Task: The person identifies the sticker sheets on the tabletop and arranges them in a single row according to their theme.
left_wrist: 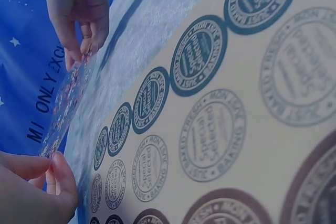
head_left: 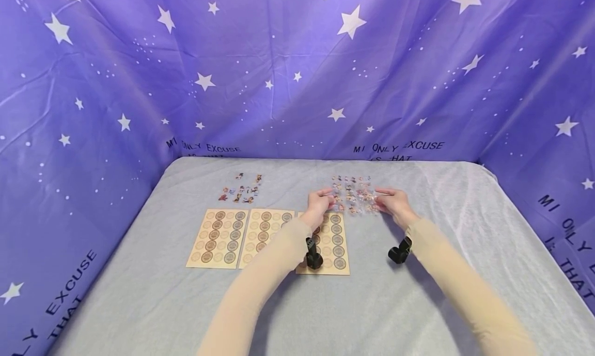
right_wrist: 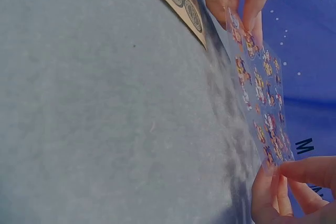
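Both hands hold a clear sheet of small colourful cartoon stickers (head_left: 351, 196) above the far part of the table. My left hand (head_left: 318, 205) pinches its left edge between thumb and fingers. At the opposite edge, my right hand (head_left: 395, 203) has the same kind of thumb-and-finger pinch. The right wrist view shows the sticker sheet (right_wrist: 260, 85) stretched between the two hands and tilted up off the cloth. Just below the left hand lies a tan sheet of round "Special Selected" labels (head_left: 339, 240), partly hidden by the left forearm and its wrist camera.
Two more tan label sheets, the left one (head_left: 217, 238) and the middle one (head_left: 255, 237), lie in a row on the grey cloth-covered table (head_left: 139, 294). Behind them is another group of small cartoon stickers (head_left: 254, 189). A purple star-patterned curtain (head_left: 297, 103) encloses the table's back and sides.
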A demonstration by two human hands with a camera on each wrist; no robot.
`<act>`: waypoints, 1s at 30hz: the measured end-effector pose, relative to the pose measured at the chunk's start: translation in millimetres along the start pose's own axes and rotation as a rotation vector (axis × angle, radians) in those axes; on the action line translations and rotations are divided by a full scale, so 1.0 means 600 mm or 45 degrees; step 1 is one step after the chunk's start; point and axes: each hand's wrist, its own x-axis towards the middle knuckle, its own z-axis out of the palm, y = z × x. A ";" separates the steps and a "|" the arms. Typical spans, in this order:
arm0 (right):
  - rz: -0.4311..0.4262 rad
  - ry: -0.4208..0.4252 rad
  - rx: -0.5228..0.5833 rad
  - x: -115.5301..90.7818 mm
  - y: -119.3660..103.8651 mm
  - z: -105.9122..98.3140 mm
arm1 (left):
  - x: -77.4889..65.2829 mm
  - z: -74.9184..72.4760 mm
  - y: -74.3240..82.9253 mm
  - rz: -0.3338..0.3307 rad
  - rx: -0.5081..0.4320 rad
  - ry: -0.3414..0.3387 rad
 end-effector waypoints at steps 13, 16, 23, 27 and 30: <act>0.056 -0.084 0.134 -0.034 -0.001 -0.015 | -0.092 -0.020 0.043 -0.038 -0.030 -0.104; 0.055 -0.104 0.156 -0.040 0.002 -0.021 | -0.068 -0.021 0.019 -0.040 -0.060 -0.147; 0.041 -0.138 0.141 -0.059 0.006 -0.032 | -0.085 -0.018 0.017 -0.044 -0.100 -0.181; 0.035 -0.145 0.137 -0.068 0.011 -0.039 | -0.096 -0.017 0.013 -0.055 -0.099 -0.210; 0.031 -0.155 0.127 -0.075 0.014 -0.044 | -0.105 -0.018 0.012 -0.068 -0.100 -0.227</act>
